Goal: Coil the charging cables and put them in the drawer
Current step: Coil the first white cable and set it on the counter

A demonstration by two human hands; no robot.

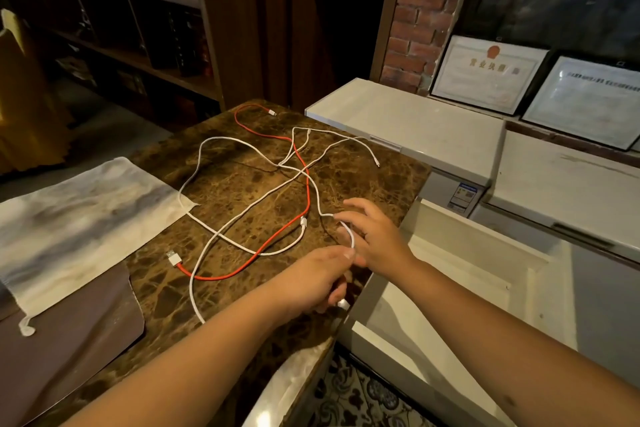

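Note:
Three charging cables lie tangled on the brown marble counter: a red cable with a white USB plug at its near end, and two white cables crossing it. My left hand grips one white cable near its plug, which sticks out below my fingers. My right hand is just beyond it, fingers spread, pinching the same cable so a short loop arcs between both hands. The open white drawer sits right of the counter, below my right forearm.
A pale cloth and a brown mat cover the counter's left side. White chest freezers stand behind the drawer, with framed certificates against the brick wall. Dark wooden shelves fill the left background.

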